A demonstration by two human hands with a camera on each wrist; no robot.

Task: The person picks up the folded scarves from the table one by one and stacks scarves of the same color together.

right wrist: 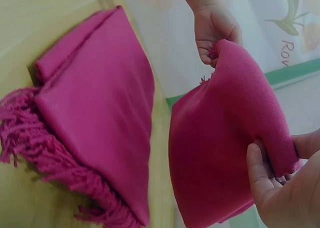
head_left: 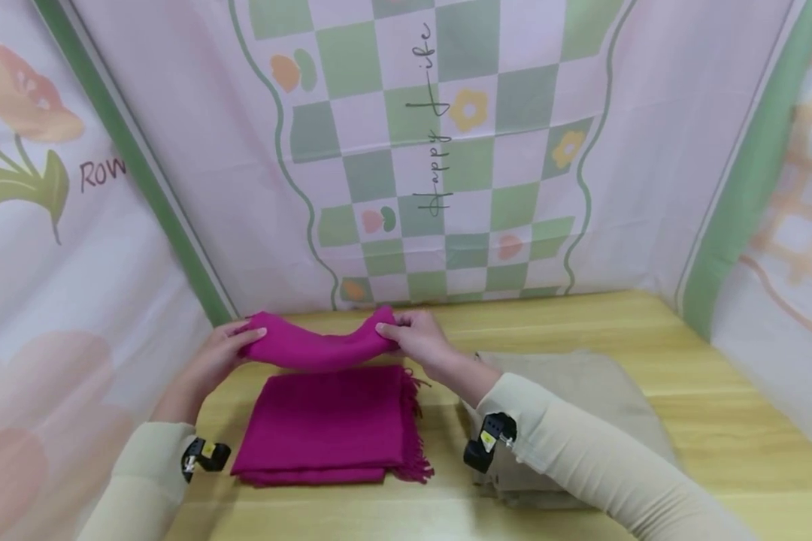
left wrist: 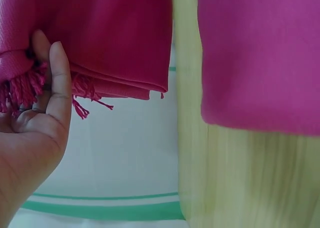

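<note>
A magenta scarf (head_left: 321, 347) hangs folded and sagging between both hands, above the far edge of a second folded magenta scarf (head_left: 331, 421). My left hand (head_left: 218, 353) grips its left end, with fringe (left wrist: 25, 90) beside the fingers in the left wrist view. At the other end, my right hand (head_left: 421, 342) pinches the upper corner between thumb and fingers, seen closer in the right wrist view. The second scarf lies flat on the table, its fringe (right wrist: 55, 158) along the right side. In the right wrist view a gap separates the two scarves.
A folded beige cloth (head_left: 582, 398) lies on the wooden table (head_left: 352, 515), partly behind the right forearm. Patterned fabric walls (head_left: 467, 173) enclose the table at the back and both sides. Each wrist carries a small black camera (head_left: 490, 439).
</note>
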